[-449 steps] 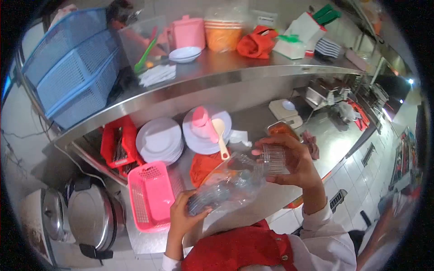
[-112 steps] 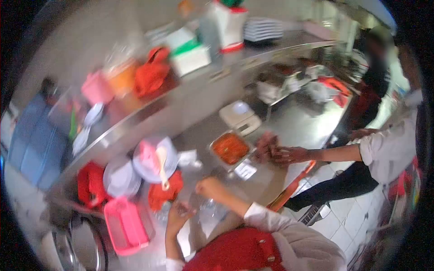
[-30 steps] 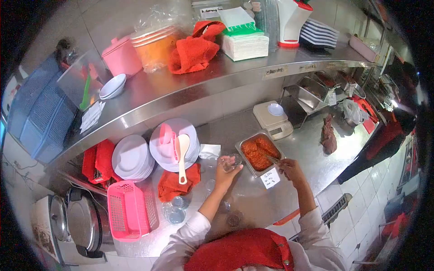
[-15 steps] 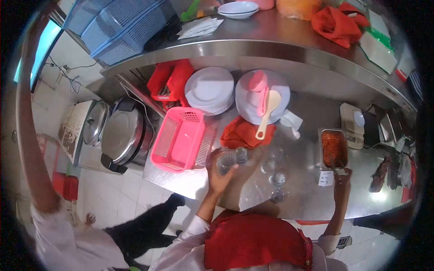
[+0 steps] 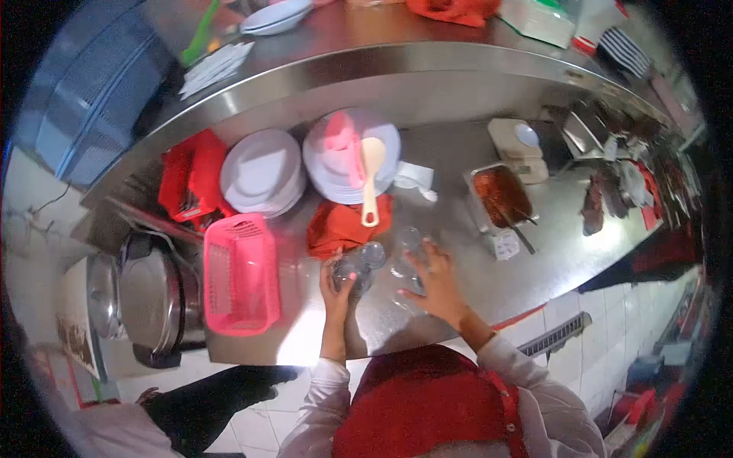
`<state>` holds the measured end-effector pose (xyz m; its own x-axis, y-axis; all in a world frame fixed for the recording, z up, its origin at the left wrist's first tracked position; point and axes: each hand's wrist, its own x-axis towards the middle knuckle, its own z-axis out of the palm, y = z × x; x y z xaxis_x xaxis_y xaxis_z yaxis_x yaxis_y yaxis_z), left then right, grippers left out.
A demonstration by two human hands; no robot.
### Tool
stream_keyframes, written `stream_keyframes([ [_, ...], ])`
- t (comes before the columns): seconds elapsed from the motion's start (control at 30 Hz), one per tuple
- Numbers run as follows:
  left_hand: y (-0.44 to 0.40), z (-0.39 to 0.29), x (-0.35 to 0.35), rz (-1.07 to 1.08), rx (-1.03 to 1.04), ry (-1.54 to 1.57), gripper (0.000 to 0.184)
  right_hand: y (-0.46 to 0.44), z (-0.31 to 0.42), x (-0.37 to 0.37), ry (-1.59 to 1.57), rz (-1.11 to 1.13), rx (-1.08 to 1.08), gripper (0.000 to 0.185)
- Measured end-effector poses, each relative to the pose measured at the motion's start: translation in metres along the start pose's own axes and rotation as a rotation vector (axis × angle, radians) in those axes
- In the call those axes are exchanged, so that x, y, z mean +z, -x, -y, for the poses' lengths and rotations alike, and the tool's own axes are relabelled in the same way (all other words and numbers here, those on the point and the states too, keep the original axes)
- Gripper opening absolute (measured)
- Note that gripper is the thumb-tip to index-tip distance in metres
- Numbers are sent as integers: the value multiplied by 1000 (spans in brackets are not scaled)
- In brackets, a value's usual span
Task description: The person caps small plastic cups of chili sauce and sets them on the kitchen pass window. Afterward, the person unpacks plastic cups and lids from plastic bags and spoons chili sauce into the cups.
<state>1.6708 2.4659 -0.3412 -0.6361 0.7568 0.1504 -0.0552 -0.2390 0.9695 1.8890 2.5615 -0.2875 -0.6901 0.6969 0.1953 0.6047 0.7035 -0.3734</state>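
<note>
My left hand [image 5: 337, 282] curls around a clear glass [image 5: 353, 273] on the steel counter. A second clear glass [image 5: 372, 255] stands against it. To the right, my right hand [image 5: 441, 286] has its fingers spread over more clear glasses [image 5: 409, 238], thumb on the near side. It partly hides them, and whether it touches or grips one is hard to see. Just behind my left hand lies a crumpled red cloth [image 5: 336, 227]. Further right, a steel pan of red sauce [image 5: 500, 197] has a ladle [image 5: 521, 233] resting in it, handle out over the rim.
A pink basket [image 5: 243, 324] stands at the left. Behind are stacked white plates [image 5: 259, 164], a plate stack [image 5: 385, 130] bearing a pale rice paddle [image 5: 370, 179], and a red bin [image 5: 183, 179]. A steel shelf [image 5: 366, 62] overhangs the back. Another person's dark trouser leg [image 5: 214, 401] is at lower left.
My right hand has let go of the ladle in the sauce pan and moved left to the glasses. My left hand stays at its glass. The view has turned to the right.
</note>
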Motion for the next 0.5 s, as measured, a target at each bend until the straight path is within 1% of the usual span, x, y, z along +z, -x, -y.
stream_keyframes([
  [0.03, 2, 7, 4, 8, 20, -86, 54, 5, -3, 5, 22, -5, 29, 74],
  [0.07, 3, 29, 3, -14, 102, -159, 54, 10, -9, 7, 18, 2, 1, 75],
  [0.1, 7, 26, 13, -45, 100, -144, 54, 9, -11, -3, 14, 7, -31, 76],
  [0.13, 9, 23, 23, -75, 128, -169, 52, 15, -13, -18, -46, -119, -33, 56],
  [0.17, 11, 20, 33, -112, 157, -198, 50, 26, -30, -23, -28, -128, -24, 56],
  [0.23, 15, 15, 51, -129, 171, -191, 49, 66, -73, -25, -307, -336, 166, 29],
  [0.3, 17, 22, 66, -157, 193, -191, 48, 91, -110, -35, -448, -716, 442, 11],
  [0.37, 20, 32, 81, -292, 178, -183, 46, 100, -167, -71, -530, -795, 666, 12],
  [0.4, 23, 29, 92, -313, 158, -192, 45, 97, -204, -83, -536, -797, 650, 12],
  [0.47, 25, 29, 115, -372, 171, -179, 44, 73, -279, -94, -730, -753, 621, 16],
  [0.5, 28, 28, 123, -415, 170, -171, 42, 56, -301, -99, -966, -603, 646, 19],
])
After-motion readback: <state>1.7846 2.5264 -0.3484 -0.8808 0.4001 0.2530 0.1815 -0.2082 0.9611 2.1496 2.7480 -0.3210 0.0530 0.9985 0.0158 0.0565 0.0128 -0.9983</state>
